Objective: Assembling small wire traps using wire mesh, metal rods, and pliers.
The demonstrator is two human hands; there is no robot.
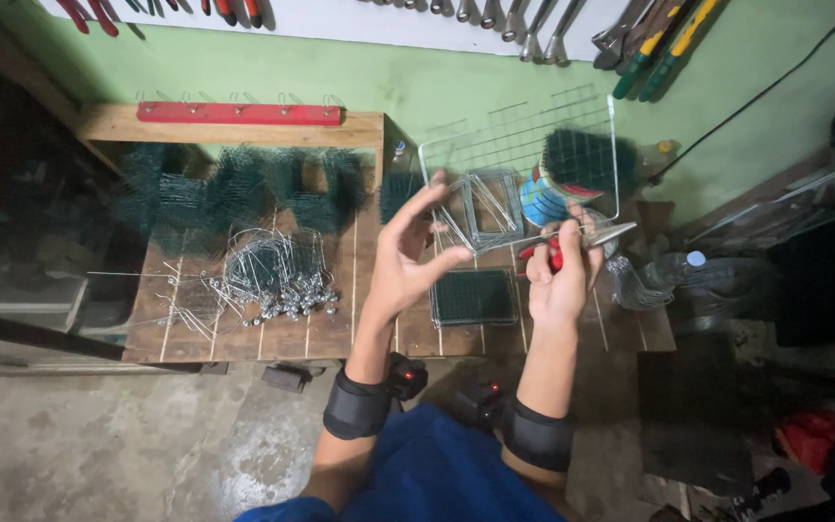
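My left hand (408,253) is raised over the wooden bench (244,338), fingers spread, fingertips at the lower left corner of a square wire mesh panel (524,145) that stands tilted up. My right hand (561,275) grips red-handled pliers (582,242), whose metal jaws point right along the panel's bottom edge. Behind the panel lie a stack of small wire frames (490,208) and a dark green mesh roll (587,159). A flat green mesh piece (474,297) lies on the bench below my hands.
A heap of bent wire hooks (268,275) and folded green mesh (234,188) cover the bench's left part. A red hook rail (239,113) sits at the back. Tools hang on the green wall (649,34). A plastic bottle (674,266) and wire coil lie right.
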